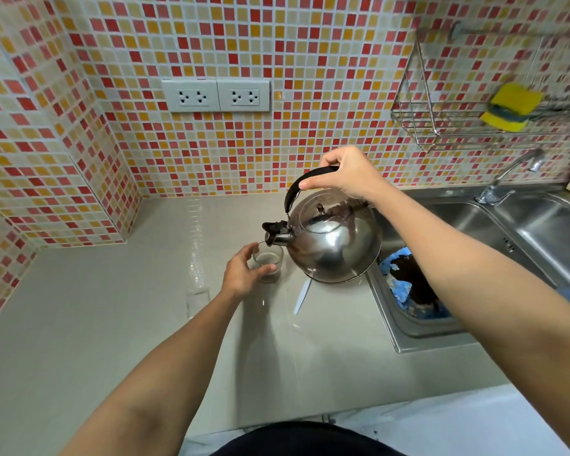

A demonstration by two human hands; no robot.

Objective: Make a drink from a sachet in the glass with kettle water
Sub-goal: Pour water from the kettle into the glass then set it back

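A small clear glass (270, 263) stands on the grey counter (112, 307) with pale brownish contents in its lower part. My left hand (244, 273) wraps around its left side. My right hand (346, 174) grips the black handle of a shiny steel kettle (333, 245), which is held just above the counter and tilted left. Its black spout (274, 233) hangs right over the glass rim. Whether water is flowing I cannot tell. No sachet is clearly visible.
A white knife-like strip (302, 296) lies on the counter below the kettle. A steel double sink (507, 245) sits to the right, holding a blue cloth (405, 284) with dark stains. A tap (507, 179), a wire rack with a yellow sponge (510, 106) and wall sockets (216, 95) line the tiled wall.
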